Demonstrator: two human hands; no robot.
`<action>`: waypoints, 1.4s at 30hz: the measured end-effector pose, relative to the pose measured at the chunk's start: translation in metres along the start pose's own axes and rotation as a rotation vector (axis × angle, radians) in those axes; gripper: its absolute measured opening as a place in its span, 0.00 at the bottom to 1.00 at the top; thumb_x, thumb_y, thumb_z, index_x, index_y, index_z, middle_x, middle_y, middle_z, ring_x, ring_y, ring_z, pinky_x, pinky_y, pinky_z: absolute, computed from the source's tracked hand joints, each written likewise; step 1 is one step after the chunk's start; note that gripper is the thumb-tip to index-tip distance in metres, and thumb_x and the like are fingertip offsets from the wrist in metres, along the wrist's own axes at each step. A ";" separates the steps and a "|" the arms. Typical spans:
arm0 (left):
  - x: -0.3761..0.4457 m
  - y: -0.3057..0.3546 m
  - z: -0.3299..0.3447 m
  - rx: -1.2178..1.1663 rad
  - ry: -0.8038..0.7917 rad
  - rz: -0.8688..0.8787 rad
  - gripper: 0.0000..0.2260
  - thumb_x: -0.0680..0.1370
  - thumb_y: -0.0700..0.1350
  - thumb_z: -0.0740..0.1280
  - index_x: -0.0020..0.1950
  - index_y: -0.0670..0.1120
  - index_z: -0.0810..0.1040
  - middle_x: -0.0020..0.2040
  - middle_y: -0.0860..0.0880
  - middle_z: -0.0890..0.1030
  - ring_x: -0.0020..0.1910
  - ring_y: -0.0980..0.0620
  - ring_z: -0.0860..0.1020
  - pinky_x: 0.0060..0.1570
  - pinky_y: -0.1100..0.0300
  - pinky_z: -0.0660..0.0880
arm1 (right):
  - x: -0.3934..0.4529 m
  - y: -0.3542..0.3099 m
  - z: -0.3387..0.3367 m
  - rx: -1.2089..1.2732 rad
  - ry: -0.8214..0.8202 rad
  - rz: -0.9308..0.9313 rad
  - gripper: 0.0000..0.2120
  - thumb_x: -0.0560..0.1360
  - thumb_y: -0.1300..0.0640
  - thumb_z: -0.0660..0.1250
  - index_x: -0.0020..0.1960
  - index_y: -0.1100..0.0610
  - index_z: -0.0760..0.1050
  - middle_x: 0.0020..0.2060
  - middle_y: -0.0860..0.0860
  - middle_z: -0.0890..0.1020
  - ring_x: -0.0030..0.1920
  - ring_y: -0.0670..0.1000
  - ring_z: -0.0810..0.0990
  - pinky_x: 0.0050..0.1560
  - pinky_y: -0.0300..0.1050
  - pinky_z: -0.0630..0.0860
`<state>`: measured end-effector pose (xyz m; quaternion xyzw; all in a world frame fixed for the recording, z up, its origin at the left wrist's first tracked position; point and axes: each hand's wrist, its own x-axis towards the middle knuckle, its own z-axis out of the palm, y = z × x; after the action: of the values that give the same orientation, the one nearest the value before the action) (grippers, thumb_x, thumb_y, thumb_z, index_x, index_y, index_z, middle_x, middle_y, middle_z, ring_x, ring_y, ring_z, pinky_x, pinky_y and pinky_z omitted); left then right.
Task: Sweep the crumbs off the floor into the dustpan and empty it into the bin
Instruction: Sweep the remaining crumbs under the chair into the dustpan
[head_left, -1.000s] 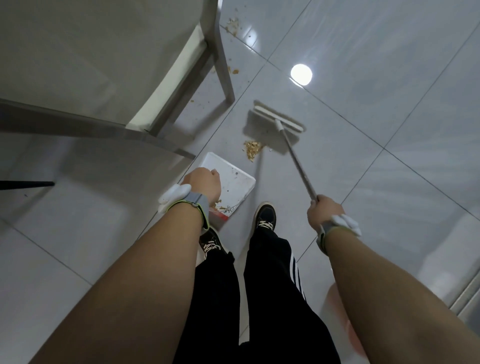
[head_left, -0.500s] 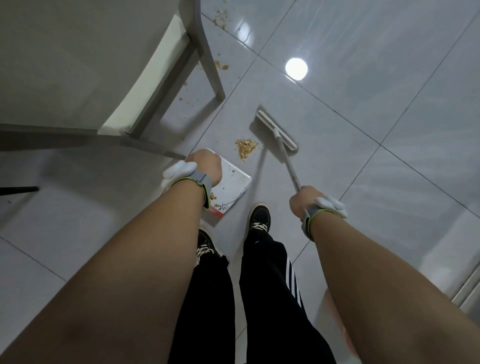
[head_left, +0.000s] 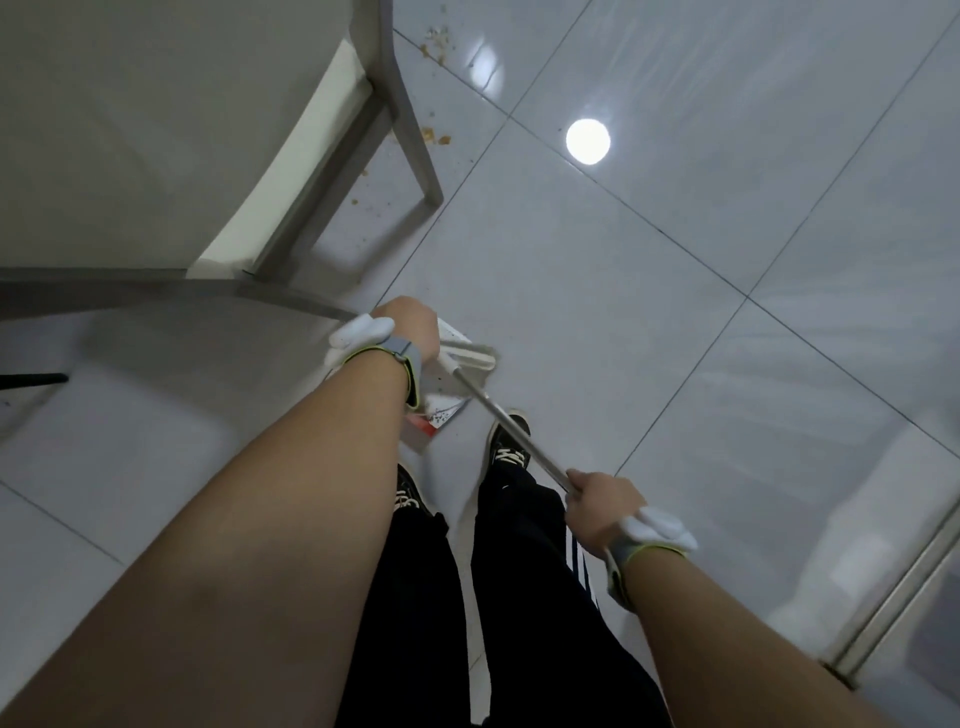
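The left hand (head_left: 410, 325) is curling closed over the back of the white dustpan (head_left: 445, 410), knuckles up, fingers hidden below, so how tightly it is gripping cannot be told beyond that the hand is closed on it. The dustpan is sitting low on the tiled floor (head_left: 623, 291), just ahead of the person's shoes, mostly covered by the wrist and its grey band; a red strip is showing at its near edge, and dark specks are lying on its white surface.

The right hand (head_left: 597, 506) is wrapping fully around the metal handle of the broom (head_left: 511, 421) — fist closed, thumb side toward the head of the tool. The handle's long axis is running diagonally, from the right hand at lower right up and leftward to the pale flat broom head (head_left: 470, 356), which is lying across the dustpan's far part, just beside the left hand. The head is blurred.

Loose crumbs (head_left: 434, 136) are lying well apart from the dustpan — a few beside the grey leg of the worktop (head_left: 410, 119), more farther off near the top of the view and some under the worktop's edge.
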<state>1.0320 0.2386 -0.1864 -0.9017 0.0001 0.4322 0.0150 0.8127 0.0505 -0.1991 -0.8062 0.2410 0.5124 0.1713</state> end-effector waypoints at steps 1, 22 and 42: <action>0.000 -0.002 0.005 -0.002 0.009 -0.002 0.13 0.81 0.39 0.57 0.59 0.37 0.78 0.56 0.40 0.80 0.54 0.41 0.80 0.48 0.52 0.76 | 0.000 0.002 -0.003 0.011 0.033 0.024 0.16 0.77 0.52 0.58 0.62 0.46 0.76 0.50 0.53 0.82 0.48 0.57 0.81 0.47 0.44 0.76; -0.026 -0.078 0.049 -0.050 0.018 -0.077 0.15 0.83 0.43 0.55 0.58 0.37 0.78 0.55 0.39 0.81 0.53 0.41 0.80 0.50 0.51 0.77 | -0.002 -0.043 0.051 -0.249 0.045 -0.132 0.10 0.74 0.51 0.57 0.53 0.49 0.73 0.47 0.53 0.82 0.44 0.57 0.82 0.40 0.45 0.75; -0.034 -0.122 0.062 -0.192 0.076 -0.138 0.25 0.84 0.49 0.49 0.50 0.35 0.80 0.49 0.36 0.82 0.49 0.38 0.80 0.45 0.52 0.75 | 0.012 -0.067 0.047 -0.152 -0.007 -0.064 0.15 0.65 0.61 0.59 0.49 0.48 0.72 0.46 0.51 0.81 0.41 0.55 0.79 0.38 0.42 0.72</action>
<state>0.9634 0.3617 -0.1956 -0.9126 -0.1027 0.3934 -0.0416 0.8199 0.1275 -0.2278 -0.8225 0.1750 0.5262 0.1269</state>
